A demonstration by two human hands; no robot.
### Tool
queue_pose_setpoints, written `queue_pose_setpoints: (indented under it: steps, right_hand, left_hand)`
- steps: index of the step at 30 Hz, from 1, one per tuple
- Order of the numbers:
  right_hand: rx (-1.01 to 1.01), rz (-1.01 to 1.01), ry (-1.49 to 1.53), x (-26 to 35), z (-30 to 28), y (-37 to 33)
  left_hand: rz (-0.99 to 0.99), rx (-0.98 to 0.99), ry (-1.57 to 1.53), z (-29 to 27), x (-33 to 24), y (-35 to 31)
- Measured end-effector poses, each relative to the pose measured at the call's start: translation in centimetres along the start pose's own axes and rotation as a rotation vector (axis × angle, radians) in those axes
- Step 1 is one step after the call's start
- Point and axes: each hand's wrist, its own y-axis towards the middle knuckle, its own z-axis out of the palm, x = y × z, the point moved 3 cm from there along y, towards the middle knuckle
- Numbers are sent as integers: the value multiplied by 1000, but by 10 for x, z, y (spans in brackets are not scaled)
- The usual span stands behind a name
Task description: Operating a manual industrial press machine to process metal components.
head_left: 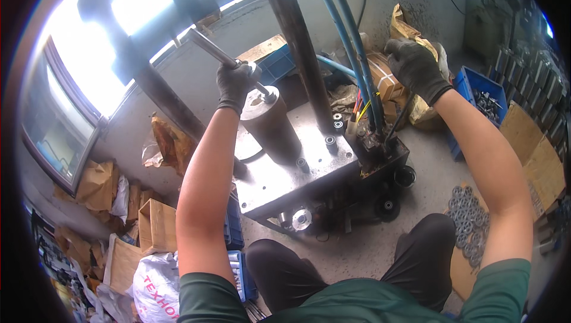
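Observation:
My left hand (234, 87), in a dark glove, is closed around a long metal shaft (213, 48) just above a steel cylinder (270, 125). The shaft tilts up and left. Its lower end meets a small ring (270, 93) on the cylinder's top, and a metal collar (254, 72) sits at my fingers. The cylinder stands on the machine's steel plate (279, 187). Off to the right, my gloved right hand (418, 71) is closed at the upper end of a thin control lever (401, 115); the hand hides the lever's tip.
Small bearings (331, 143) sit on the plate beside a dark machine column (300, 49). Blue hoses (351, 37) rise behind. A blue crate (482, 94) of metal parts stands right, with several metal rings (468, 222) on the floor. Left lie a wooden box (157, 226) and a white sack (156, 284).

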Motion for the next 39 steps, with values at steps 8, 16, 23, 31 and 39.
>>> queue_pose_setpoints:
  steps: [8, 16, 23, 31, 39]
  right_hand:
    - [23, 67, 8, 14, -15, -7]
    - [22, -89, 93, 30, -42, -40]
    - [235, -173, 102, 54, -82, -126]
    - [710, -8, 115, 63, -84, -163]
    - [819, -101, 108, 69, -77, -165]
  left_hand:
    - [396, 151, 668, 20, -10, 16]
    - [153, 208, 619, 22, -18, 25]
    - [302, 225, 851, 13, -23, 18]
    - [348, 184, 803, 18, -8, 25]
    - [33, 162, 494, 24, -33, 15]
